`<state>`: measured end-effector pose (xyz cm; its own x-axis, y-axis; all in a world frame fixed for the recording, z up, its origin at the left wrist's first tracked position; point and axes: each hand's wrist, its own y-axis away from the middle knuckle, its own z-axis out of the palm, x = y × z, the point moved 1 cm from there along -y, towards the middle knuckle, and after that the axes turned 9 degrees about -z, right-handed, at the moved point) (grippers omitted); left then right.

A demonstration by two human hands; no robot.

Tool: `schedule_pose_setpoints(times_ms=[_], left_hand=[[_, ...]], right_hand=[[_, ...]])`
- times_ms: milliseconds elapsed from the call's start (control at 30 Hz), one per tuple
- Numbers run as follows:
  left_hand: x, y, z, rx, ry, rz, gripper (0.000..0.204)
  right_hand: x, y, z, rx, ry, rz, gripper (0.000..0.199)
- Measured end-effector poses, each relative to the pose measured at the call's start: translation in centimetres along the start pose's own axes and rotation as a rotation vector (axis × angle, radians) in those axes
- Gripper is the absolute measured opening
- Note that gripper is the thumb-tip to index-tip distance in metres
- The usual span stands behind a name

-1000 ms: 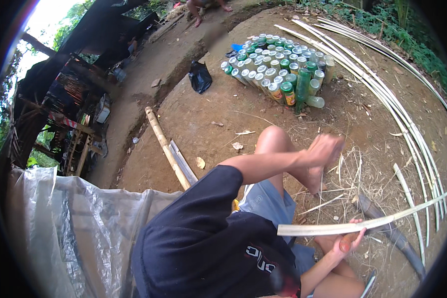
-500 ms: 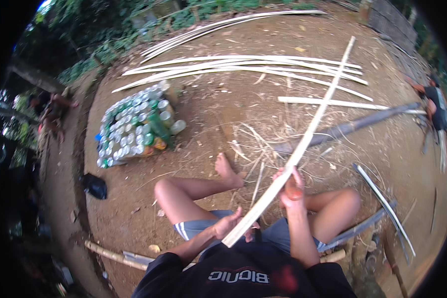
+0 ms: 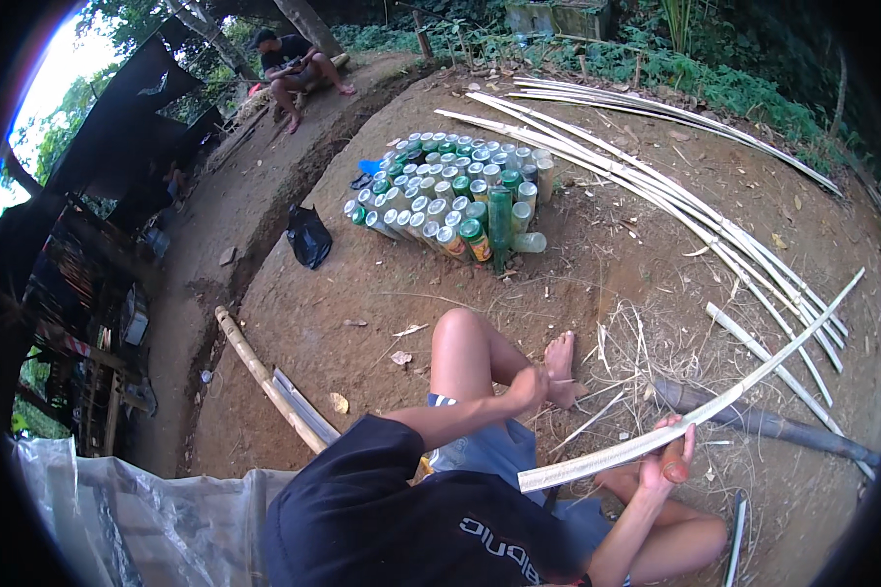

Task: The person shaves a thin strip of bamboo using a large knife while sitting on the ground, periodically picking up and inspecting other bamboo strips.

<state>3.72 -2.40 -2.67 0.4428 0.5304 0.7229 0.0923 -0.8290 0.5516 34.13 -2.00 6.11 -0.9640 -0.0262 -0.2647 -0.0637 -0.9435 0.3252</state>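
Note:
My right hand [image 3: 677, 452] is closed around a long pale split bamboo strip [image 3: 607, 458] and the reddish-brown rounded handle [image 3: 673, 462] of a tool. The rest of that tool is hidden. The strip slants from my lap up to the far right, its wide end in front of my shirt. Off the strip, my left hand [image 3: 529, 389] is curled closed beside my bent left knee; whatever it may hold cannot be made out. Thin shavings [image 3: 625, 342] lie on the dirt past my bare foot.
Upturned clear and green bottles [image 3: 440, 201] form a block ahead. Long bamboo strips [image 3: 646, 186] lie beyond, to the right. A dark pole [image 3: 764, 423] rests at right. A black bag [image 3: 308, 237] and a bamboo pole [image 3: 269, 377] are at left. Another person [image 3: 299, 73] sits far off.
The view has swung left. My left hand has come away from the strip's near end and moved beside my knee. My right hand still grips the strip and the handle.

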Motion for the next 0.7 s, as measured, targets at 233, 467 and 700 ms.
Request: schedule_pose_setpoints(times_ms=[233,467,700], left_hand=[[10.8,8.2,-1.9,-0.981,0.219,-0.15,0.068],[5.9,9.4,-2.0,-0.83,0.427,-0.475,0.026],[8.3,5.7,1.0,-0.836,0.338,-0.259,0.017]], right_hand=[[0.6,-2.7,-1.4,0.021,0.069,-0.09,0.025],[3.8,-2.7,-3.0,0.034,0.306,0.045,0.046],[0.3,1.7,-6.4,0.451,0.448,-0.245,0.018]])
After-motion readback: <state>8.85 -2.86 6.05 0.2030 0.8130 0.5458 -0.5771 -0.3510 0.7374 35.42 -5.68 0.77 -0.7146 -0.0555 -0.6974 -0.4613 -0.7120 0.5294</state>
